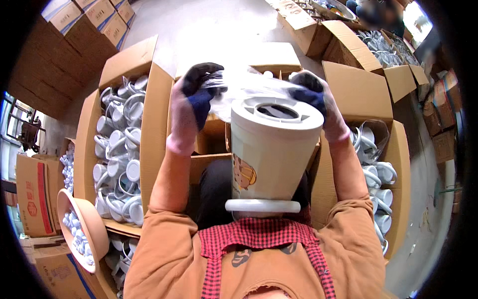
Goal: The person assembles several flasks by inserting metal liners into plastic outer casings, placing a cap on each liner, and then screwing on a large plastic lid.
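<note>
My left hand (195, 99), in a glove with dark fingers, is closed on one side of a clear plastic bag (244, 79). My right hand (318, 97), gloved alike, grips the bag's other side, so the film stretches between them, partly blurred. Just below the film, close to my lap, stands a pale tapered cylindrical container (271, 144) with a cartoon picture on its side. Its upward end has a wide rim and a dark round recess. A light grey ring (263, 206) shows at its lower end, against my checked red apron (259, 231).
Open cartons with grey handled plastic parts stand at left (119, 149) and right (381, 189). An open box with dividers (211, 139) sits before me. A pink basin (97, 224) holds small pale pieces. Stacked cartons (69, 60) rise far left; a person (373, 12) is far right.
</note>
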Available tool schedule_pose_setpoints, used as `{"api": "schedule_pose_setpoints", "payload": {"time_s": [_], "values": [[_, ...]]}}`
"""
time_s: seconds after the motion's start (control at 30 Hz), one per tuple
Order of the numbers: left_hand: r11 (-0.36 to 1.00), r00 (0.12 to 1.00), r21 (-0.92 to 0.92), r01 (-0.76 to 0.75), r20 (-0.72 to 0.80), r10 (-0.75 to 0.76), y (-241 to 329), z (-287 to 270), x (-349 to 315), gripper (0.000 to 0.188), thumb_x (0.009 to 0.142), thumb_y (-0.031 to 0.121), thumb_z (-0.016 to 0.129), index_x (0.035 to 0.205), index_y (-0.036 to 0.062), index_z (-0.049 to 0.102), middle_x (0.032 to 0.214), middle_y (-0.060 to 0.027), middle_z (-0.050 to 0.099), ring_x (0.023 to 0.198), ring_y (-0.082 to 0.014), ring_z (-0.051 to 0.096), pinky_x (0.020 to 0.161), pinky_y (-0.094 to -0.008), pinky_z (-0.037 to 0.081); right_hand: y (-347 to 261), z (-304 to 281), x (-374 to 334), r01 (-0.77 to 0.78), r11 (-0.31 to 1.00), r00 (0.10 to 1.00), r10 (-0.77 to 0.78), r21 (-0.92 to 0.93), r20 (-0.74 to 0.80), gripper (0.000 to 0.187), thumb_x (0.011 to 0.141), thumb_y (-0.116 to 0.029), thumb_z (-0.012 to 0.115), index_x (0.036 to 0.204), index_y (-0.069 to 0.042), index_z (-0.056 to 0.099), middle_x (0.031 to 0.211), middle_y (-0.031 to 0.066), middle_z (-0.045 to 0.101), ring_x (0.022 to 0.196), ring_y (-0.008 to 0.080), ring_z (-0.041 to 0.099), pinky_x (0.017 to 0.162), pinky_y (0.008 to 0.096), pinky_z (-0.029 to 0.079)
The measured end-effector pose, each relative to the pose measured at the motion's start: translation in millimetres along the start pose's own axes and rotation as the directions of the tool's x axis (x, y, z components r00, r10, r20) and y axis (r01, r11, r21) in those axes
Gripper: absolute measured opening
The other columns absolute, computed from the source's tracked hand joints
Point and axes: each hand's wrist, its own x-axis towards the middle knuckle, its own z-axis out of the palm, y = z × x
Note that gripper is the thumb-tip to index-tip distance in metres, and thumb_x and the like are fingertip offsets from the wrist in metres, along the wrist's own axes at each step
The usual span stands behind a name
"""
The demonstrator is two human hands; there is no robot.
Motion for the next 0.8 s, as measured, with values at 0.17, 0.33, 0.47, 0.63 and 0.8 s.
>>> {"api": "schedule_pose_setpoints", "payload": {"time_s": [0.17,0.33,0.47,0.63,0.8], "values": [[0.998,0.998,0.044,-0.052,-0.044,0.054,60.1,33.6,-74.6,0.031,0.079,-0.003,0.064,0.108,-0.0041,0.055,0.101,-0.0101,0.063,0.090,-0.0133,0.059,0.074,-0.0254,0.050,-26.1,10.0,-67.4,0.247,0.966,0.896,-0.196,0.081,-0.399,0.018,0.082,-0.008,0.063,0.098,0.000,0.058,0.089,0.0073,0.061,0.083,0.0144,0.059,0.075,0.0259,0.048],[0.841,0.777,0.130,0.525,0.331,-0.536,47.0,-10.8,-111.4,0.024,0.069,-0.001,0.069,0.092,-0.0007,0.064,0.090,-0.0039,0.064,0.086,-0.0122,0.059,0.079,-0.0264,0.047,14.4,51.0,-159.8,0.142,0.971,0.978,-0.168,-0.193,-0.122,0.035,0.084,-0.032,0.056,0.096,0.001,0.058,0.095,0.0118,0.059,0.091,0.0228,0.057,0.082,0.0327,0.045],[0.931,0.770,0.260,0.254,0.528,-0.358,23.5,-9.1,-169.5,0.029,0.080,0.009,0.066,0.106,0.0003,0.060,0.098,-0.0084,0.066,0.090,-0.0122,0.056,0.085,-0.0310,0.045,-39.7,49.2,-184.7,0.163,0.853,0.920,0.050,-0.496,0.388,0.027,0.070,-0.016,0.070,0.092,-0.003,0.063,0.093,0.0129,0.063,0.086,0.0287,0.062,0.079,0.0357,0.049],[0.811,0.623,0.552,-0.194,0.708,-0.333,31.4,36.9,-159.7,0.031,0.081,0.011,0.048,0.109,0.0059,0.061,0.101,-0.0199,0.063,0.096,-0.0347,0.060,0.083,-0.0425,0.047,-101.5,101.1,-174.4,0.010,0.971,0.502,0.202,-0.240,0.841,0.037,0.078,-0.028,0.067,0.104,-0.002,0.059,0.086,0.0147,0.064,0.081,0.0275,0.061,0.072,0.0342,0.048],[0.927,0.811,0.101,0.362,0.456,-0.367,-35.9,-2.5,-146.1,0.014,0.083,0.014,0.060,0.093,0.0042,0.065,0.071,-0.0026,0.061,0.060,-0.0108,0.054,0.056,-0.0264,0.046,-101.8,133.8,-147.9,0.048,0.945,0.679,0.206,-0.322,0.705,0.032,0.081,-0.028,0.065,0.097,-0.001,0.057,0.070,0.0037,0.056,0.064,0.0117,0.052,0.058,0.0280,0.043]]}}
